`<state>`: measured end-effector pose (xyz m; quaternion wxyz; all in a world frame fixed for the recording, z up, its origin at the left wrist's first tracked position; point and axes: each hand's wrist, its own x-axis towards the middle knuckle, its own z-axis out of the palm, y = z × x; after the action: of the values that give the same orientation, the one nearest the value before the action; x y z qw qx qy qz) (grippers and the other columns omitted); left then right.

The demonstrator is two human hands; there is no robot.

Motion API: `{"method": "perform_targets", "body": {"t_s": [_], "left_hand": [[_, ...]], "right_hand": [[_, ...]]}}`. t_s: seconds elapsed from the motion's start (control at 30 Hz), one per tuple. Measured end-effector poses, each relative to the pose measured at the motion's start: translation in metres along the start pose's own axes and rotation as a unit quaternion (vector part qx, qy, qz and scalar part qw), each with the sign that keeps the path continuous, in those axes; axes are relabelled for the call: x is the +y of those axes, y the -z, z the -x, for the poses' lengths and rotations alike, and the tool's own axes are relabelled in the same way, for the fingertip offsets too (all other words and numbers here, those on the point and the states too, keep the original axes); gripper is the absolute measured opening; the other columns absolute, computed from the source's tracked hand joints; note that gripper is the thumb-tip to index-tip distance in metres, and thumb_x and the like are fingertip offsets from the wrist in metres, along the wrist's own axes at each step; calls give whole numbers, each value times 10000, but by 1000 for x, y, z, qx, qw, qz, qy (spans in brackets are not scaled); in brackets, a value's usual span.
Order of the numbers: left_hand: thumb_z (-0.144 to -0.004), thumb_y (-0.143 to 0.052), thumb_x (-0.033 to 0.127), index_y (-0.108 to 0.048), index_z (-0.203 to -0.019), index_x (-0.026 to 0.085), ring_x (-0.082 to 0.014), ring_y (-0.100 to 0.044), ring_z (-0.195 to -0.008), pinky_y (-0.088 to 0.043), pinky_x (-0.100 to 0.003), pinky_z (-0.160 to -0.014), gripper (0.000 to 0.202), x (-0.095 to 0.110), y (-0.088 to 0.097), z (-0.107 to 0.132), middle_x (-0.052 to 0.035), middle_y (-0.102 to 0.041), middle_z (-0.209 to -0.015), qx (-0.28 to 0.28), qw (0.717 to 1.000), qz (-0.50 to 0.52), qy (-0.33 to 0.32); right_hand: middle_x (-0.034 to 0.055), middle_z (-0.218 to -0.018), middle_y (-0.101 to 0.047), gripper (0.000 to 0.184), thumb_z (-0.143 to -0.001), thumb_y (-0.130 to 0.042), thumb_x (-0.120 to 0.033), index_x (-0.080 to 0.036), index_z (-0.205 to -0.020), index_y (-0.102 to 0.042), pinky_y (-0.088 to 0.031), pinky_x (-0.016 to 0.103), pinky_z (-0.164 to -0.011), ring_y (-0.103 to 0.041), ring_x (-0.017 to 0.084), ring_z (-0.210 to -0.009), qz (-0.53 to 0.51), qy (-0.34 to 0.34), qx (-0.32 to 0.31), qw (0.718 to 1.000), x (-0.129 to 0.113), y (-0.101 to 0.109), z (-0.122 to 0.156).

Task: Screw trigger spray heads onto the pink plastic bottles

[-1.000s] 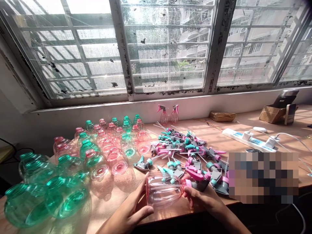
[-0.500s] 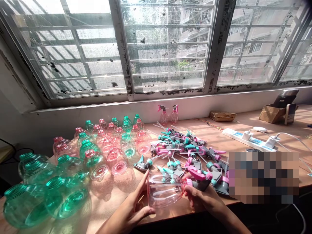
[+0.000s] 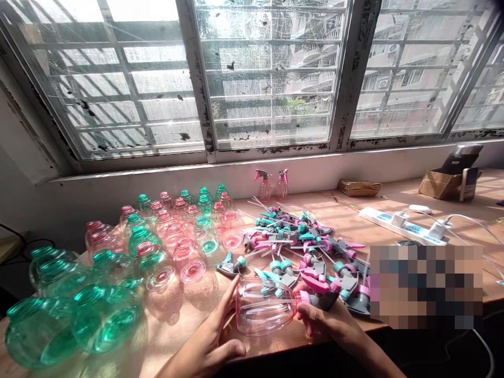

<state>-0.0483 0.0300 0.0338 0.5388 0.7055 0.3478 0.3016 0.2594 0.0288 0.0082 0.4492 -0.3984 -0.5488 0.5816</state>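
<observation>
A clear pink spray bottle [image 3: 265,310] is held on its side near the table's front edge, base to the left. Its pink and grey trigger head [image 3: 321,289] sits at the neck, and the straw runs inside the bottle. My right hand [image 3: 323,317] grips it at the pink collar. Beside the base, my left hand [image 3: 218,331] has its thumb and fingers spread; whether the fingertips touch the plastic I cannot tell. Just beyond lies a pile of loose trigger heads [image 3: 291,231] in pink, teal and grey, with straws.
Several green bottles [image 3: 106,320] and pink bottles [image 3: 189,260] without heads stand on the left of the table. Two pink spray bottles with heads [image 3: 265,189] stand by the wall. To the right are a white power strip [image 3: 401,226], cables and a cardboard box [image 3: 437,184].
My left thumb has come away from the bottle's base and the left hand has opened wider. The bottle has shifted slightly left in my right hand.
</observation>
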Motion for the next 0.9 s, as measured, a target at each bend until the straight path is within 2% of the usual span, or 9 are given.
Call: {"method": "perform_targets", "body": {"t_s": [0.07,0.13,0.2,0.27,0.43,0.57,0.7,0.83,0.9], "left_hand": [[-936,-542,634,-59,-1620,345,-345,-76,-1594,-82,-526,-1299,886,2,1,-1,-15,-97,-1741,3,1000,-15,-3],[-978,-445,629,-30,-1621,335,-346,-161,-1583,-113,-550,-1290,821,4,2,-3,-50,-143,-1734,1,1000,-31,-3],[-988,-428,618,8,-1619,327,-354,-288,-1548,-174,-567,-1276,821,5,3,-4,-84,-195,-1723,-3,999,-40,-8],[-977,-449,627,10,-1619,318,-357,-325,-1533,-209,-559,-1270,848,6,3,-5,-90,-220,-1717,-5,999,-46,-15],[-971,-444,640,-137,-1616,332,-338,-101,-1593,-96,-522,-1301,778,10,2,-2,0,-153,-1729,6,994,-104,27],[-951,-474,657,-137,-1612,345,-330,-131,-1591,-102,-508,-1302,805,13,2,-2,7,-164,-1727,9,995,-93,32],[-931,-540,644,-136,-1606,373,-344,-125,-1589,-141,-507,-1293,831,7,4,-4,20,-203,-1724,-1,999,-50,11],[-924,-564,639,-70,-1601,396,-390,-373,-1496,-308,-531,-1230,873,2,5,-4,-6,-277,-1705,-2,999,-24,21],[-913,-573,650,-34,-1597,404,-391,-462,-1433,-351,-533,-1199,905,3,5,-3,-23,-296,-1696,-6,1000,-17,25]], "right_hand": [[6,-571,-655,519,-799,-748,-654,-138,-761,-778,-513,252,-550,-616,139,-528,6,-4,6,1000,-2,-1,1],[-5,-547,-652,491,-794,-769,-630,-141,-750,-767,-502,242,-543,-623,134,-513,6,-9,16,1000,-5,-2,1],[-10,-544,-652,483,-785,-779,-628,-147,-748,-763,-499,247,-544,-615,130,-502,-6,-11,21,1000,-8,-4,2],[-11,-537,-646,499,-773,-778,-648,-151,-737,-765,-491,251,-539,-605,130,-497,-12,-10,23,1000,-12,-5,3],[-2,-538,-639,533,-747,-774,-686,-154,-711,-775,-489,257,-524,-590,137,-496,1,-12,42,999,-16,-7,4],[4,-543,-630,545,-760,-761,-687,-144,-713,-769,-502,255,-526,-591,139,-507,3,-17,38,999,-12,-5,3],[4,-592,-647,505,-820,-739,-640,-137,-783,-756,-508,251,-545,-594,126,-524,-4,11,12,1000,-8,-1,2],[3,-684,-670,475,-829,-745,-616,-153,-934,-738,-516,255,-533,-589,121,-532,-22,21,13,999,-7,0,2],[2,-669,-662,477,-837,-735,-619,-149,-919,-747,-509,256,-544,-593,123,-533,-17,18,10,1000,-7,0,2]]}}
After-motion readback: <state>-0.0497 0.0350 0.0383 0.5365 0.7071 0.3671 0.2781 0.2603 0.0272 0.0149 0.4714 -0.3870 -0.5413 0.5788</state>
